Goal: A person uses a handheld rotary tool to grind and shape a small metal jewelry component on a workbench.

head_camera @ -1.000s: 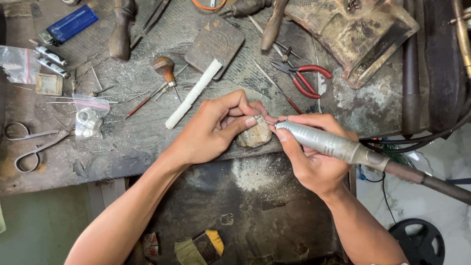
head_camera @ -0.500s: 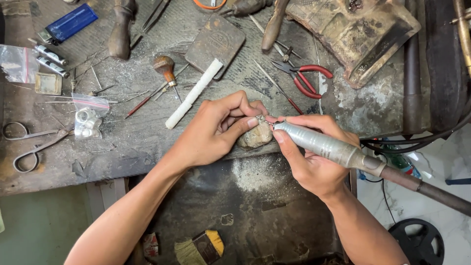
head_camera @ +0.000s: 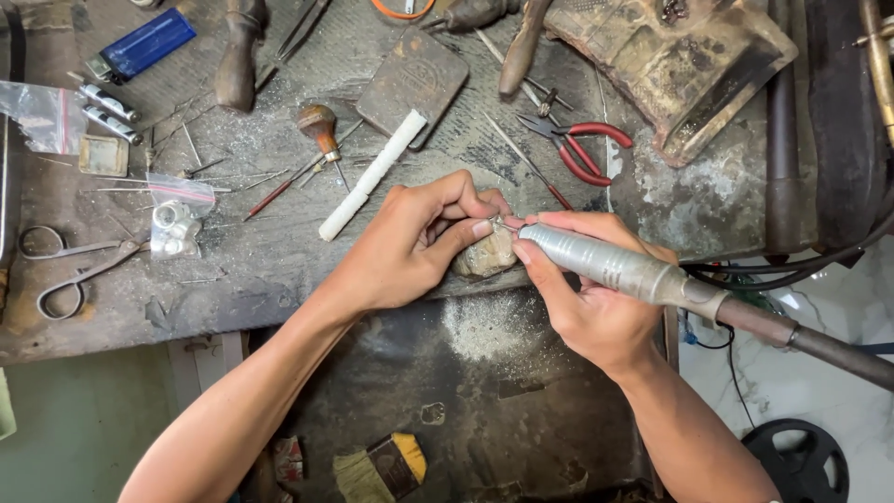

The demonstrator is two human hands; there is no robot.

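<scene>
My left hand (head_camera: 424,240) pinches a tiny metal piece (head_camera: 494,224) between thumb and fingers, resting it on a worn wooden bench peg (head_camera: 484,256) at the bench's front edge. My right hand (head_camera: 587,298) is wrapped around a silver rotary handpiece (head_camera: 615,265), held like a pen. Its tip touches the small piece at my left fingertips. A dark flexible shaft (head_camera: 819,349) runs from the handpiece off to the right.
On the dusty workbench (head_camera: 279,251) lie red-handled pliers (head_camera: 582,144), a white stick (head_camera: 372,175), a wooden-knobbed graver (head_camera: 321,130), scissors (head_camera: 70,270), a blue lighter (head_camera: 144,42) and a small plastic bag (head_camera: 177,228). A dark catch tray (head_camera: 466,391) with a brush (head_camera: 382,466) hangs below.
Both hands stay on the peg; the handpiece and my right hand have shifted very slightly, tip still at the small piece.
</scene>
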